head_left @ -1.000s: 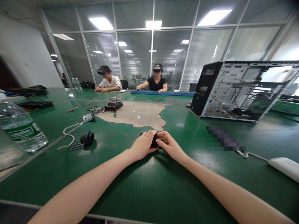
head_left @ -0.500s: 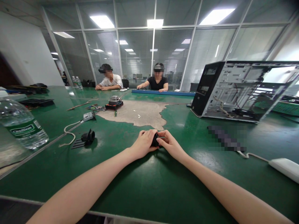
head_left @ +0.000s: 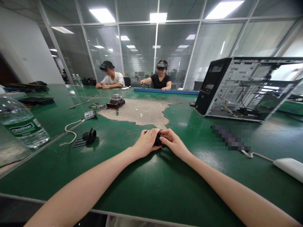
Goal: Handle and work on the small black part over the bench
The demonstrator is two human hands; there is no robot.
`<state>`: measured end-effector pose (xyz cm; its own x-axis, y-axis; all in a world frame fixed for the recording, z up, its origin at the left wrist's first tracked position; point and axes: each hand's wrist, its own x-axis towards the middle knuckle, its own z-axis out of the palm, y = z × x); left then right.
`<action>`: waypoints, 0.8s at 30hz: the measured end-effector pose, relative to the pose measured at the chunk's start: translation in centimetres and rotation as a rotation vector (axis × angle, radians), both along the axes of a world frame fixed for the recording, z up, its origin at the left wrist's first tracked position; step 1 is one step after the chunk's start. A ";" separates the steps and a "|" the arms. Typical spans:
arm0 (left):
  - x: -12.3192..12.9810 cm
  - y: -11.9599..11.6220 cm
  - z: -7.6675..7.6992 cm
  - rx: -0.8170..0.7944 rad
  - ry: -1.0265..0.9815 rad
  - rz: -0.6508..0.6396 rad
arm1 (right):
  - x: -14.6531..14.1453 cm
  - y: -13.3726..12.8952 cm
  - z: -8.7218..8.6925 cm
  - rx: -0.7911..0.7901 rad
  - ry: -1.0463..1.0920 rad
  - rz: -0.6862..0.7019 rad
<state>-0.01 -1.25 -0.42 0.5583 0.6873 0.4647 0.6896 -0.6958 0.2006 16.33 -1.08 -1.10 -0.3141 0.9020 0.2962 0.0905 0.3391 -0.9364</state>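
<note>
A small black part (head_left: 158,139) is held between my two hands above the green table (head_left: 132,183), a little below the worn grey patch. My left hand (head_left: 147,142) wraps round it from the left, fingers over its top. From the right, my right hand (head_left: 170,140) pinches its edge with thumb and fingertips. Much of the part is covered by my fingers, so its shape is hard to tell. Left of my hands, another black plastic piece (head_left: 89,136) with long prongs lies on the table.
A water bottle (head_left: 26,124) stands at the left. Near it lie a metal bracket (head_left: 90,114), a cable and a circuit board. An open computer case (head_left: 243,91) stands at the right, with a white power strip (head_left: 290,168) in front. Two people sit across the table.
My hands stay on the black part with little change in grip. The view has tilted slightly. Across the table, one person's hand has risen with a small dark object.
</note>
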 end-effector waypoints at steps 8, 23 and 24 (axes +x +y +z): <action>0.1 0.0 -0.1 0.001 0.003 0.014 | 0.4 -0.3 -0.1 0.021 -0.027 0.078; 0.0 0.0 -0.1 0.021 0.008 0.007 | 0.4 -0.3 0.1 0.018 -0.053 0.066; 0.0 0.0 -0.1 0.023 0.009 0.008 | 0.3 -0.6 0.2 0.030 -0.042 0.072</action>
<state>0.03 -1.20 -0.52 0.5573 0.6809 0.4752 0.6967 -0.6948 0.1786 16.64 -1.64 -0.93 -0.3909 0.8673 0.3082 0.1041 0.3744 -0.9214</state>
